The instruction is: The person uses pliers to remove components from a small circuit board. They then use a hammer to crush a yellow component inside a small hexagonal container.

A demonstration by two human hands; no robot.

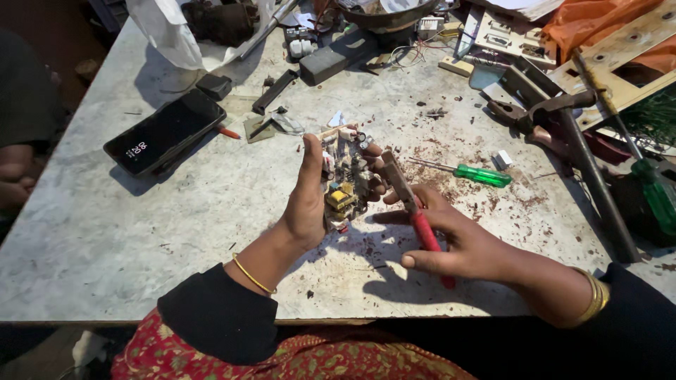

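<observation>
1. Over the middle of a pale, scuffed worktable [141,232], both hands of a seated person meet above a scatter of reddish-brown crumbs.
2. Left hand [308,200]: upright, palm turned inward, thumb up, fingers wrapped round the far edge of a small circuit board [345,184]. Grip is closed on the board, which is held on edge just above the tabletop, components facing the other hand; a yellow part shows low on it.
3. Right hand [461,243]: clamped round the red handles of a pair of pliers [408,200]. Index finger lies along the tool, thumb sticks out toward the person.
4. Metal nose of the pliers is touching the board's component side near its upper right; whether it bites a part, cannot tell.
5. Gold bangles on both wrists, dark sleeves, red patterned cloth at the lap.
6. Green-handled screwdriver [473,173] lies flat just beyond the right hand, apart from it.
7. Black phone [165,132] with a lit screen lies well to the left of the board, tilted on the table.
8. Far right: a long metal rod [595,184] and a second green-handled tool [655,193] at the table's edge.
9. Back of the table: clutter of wires, small boxes, a white plastic bag [169,32], orange cloth [598,21].
10. Another person's hand [14,179] shows at the left edge, away from the work.
</observation>
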